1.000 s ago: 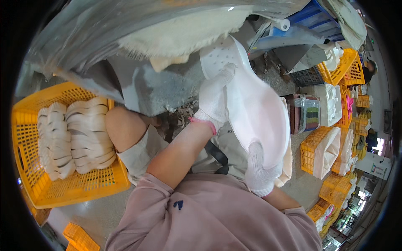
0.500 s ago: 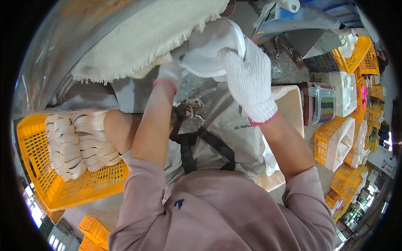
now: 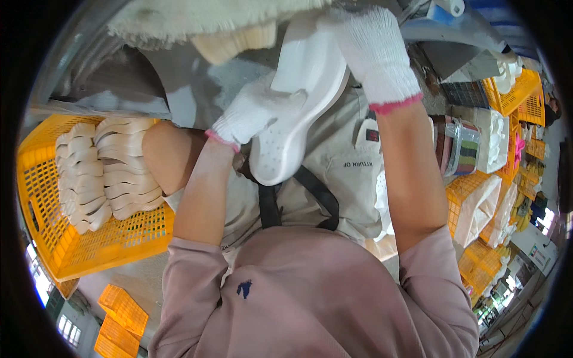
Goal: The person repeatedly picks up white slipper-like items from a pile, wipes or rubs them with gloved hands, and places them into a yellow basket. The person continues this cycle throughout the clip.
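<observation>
Both my hands wear white knitted gloves with pink cuffs. My left hand [image 3: 253, 113] grips the side of a white perforated foam clog [image 3: 298, 107], its lower end hanging down over my lap. My right hand [image 3: 373, 48] holds the clog's upper end, pressing it up near a fluffy cream buffing wheel [image 3: 197, 18] at the top of the view. I sit in a pink top and a beige apron.
A yellow crate [image 3: 71, 250] at my left holds several stacked white clog pieces [image 3: 101, 173]. More yellow crates [image 3: 471, 203] with white parts stand at my right, and a clear plastic tub [image 3: 462, 149]. Grey machine housing [image 3: 119, 83] runs along the top.
The clog has tipped from lying across my hands to a more upright slant. My left hand slid down to its side; my right hand moved up to its top end.
</observation>
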Action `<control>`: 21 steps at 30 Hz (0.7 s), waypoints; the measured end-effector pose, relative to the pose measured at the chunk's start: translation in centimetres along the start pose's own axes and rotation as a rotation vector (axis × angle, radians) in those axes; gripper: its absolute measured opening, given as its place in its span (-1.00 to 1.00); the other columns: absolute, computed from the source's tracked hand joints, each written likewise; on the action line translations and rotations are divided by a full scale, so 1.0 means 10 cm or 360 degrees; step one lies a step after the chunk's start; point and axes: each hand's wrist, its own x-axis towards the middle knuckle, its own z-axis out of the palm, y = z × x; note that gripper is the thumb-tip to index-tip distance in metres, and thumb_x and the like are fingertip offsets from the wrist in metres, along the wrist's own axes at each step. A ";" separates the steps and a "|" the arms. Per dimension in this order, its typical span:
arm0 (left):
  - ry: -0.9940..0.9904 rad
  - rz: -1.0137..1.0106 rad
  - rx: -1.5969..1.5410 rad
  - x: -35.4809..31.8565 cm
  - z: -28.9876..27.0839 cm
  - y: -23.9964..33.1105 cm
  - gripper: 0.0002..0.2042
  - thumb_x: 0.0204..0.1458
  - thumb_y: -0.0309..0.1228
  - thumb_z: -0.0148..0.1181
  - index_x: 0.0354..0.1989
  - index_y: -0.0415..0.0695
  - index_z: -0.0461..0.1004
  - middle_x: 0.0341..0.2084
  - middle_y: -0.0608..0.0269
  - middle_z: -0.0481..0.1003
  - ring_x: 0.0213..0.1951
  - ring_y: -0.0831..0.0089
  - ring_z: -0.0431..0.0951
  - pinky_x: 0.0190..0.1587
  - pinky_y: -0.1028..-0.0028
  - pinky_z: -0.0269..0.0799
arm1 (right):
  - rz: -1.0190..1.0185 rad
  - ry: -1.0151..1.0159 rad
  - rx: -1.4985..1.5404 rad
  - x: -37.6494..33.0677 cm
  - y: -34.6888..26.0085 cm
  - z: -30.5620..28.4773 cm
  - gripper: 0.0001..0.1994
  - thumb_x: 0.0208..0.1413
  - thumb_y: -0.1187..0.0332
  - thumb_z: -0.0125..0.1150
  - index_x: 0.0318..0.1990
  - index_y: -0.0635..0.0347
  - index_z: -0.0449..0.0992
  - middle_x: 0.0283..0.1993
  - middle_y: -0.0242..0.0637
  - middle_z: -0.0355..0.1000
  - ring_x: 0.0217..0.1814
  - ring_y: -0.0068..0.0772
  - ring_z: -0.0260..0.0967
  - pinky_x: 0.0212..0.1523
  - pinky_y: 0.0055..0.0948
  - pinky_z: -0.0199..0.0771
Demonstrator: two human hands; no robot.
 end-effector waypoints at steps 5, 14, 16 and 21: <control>0.0163 0.0255 -0.1228 0.15 0.89 0.07 -0.62 0.25 -0.22 0.42 0.08 -0.25 0.62 -0.13 0.31 0.64 -0.15 0.56 0.59 -0.07 0.51 0.52 | 0.0964 -0.0316 0.1035 -0.18 -0.31 -0.72 -0.71 0.21 0.28 0.17 -0.07 0.31 0.58 -0.12 0.13 0.57 0.00 0.19 0.56 -0.03 -0.02 0.57; 0.0565 0.0101 -0.1377 0.65 1.29 0.55 -0.59 0.36 -0.15 0.21 0.12 -0.28 0.56 -0.07 0.28 0.62 -0.10 0.38 0.60 -0.02 0.39 0.52 | 0.1481 0.0165 0.1055 -0.86 -0.64 -1.19 -0.12 0.01 0.31 0.46 0.48 0.46 0.20 0.35 0.04 0.40 0.40 -0.17 0.41 0.39 -0.29 0.39; 0.0602 0.0238 -0.1070 0.84 1.16 0.47 -0.59 0.38 -0.17 0.17 0.18 -0.26 0.52 0.01 0.28 0.61 -0.03 0.32 0.62 0.05 0.38 0.52 | 0.1455 0.0271 0.1113 -0.77 -0.56 -0.99 -0.12 -0.01 0.31 0.45 0.47 0.45 0.21 0.36 0.11 0.39 0.42 -0.04 0.40 0.40 -0.25 0.39; 0.0670 0.0082 -0.0542 1.29 0.75 0.17 -0.54 0.36 -0.11 0.16 0.28 -0.15 0.48 0.14 0.22 0.57 0.11 0.28 0.57 0.19 0.42 0.44 | 0.1478 0.0175 0.1170 -0.41 -0.39 -0.79 -0.19 0.00 0.19 0.39 0.41 0.44 0.33 0.25 0.25 0.49 0.31 0.19 0.48 0.33 -0.15 0.47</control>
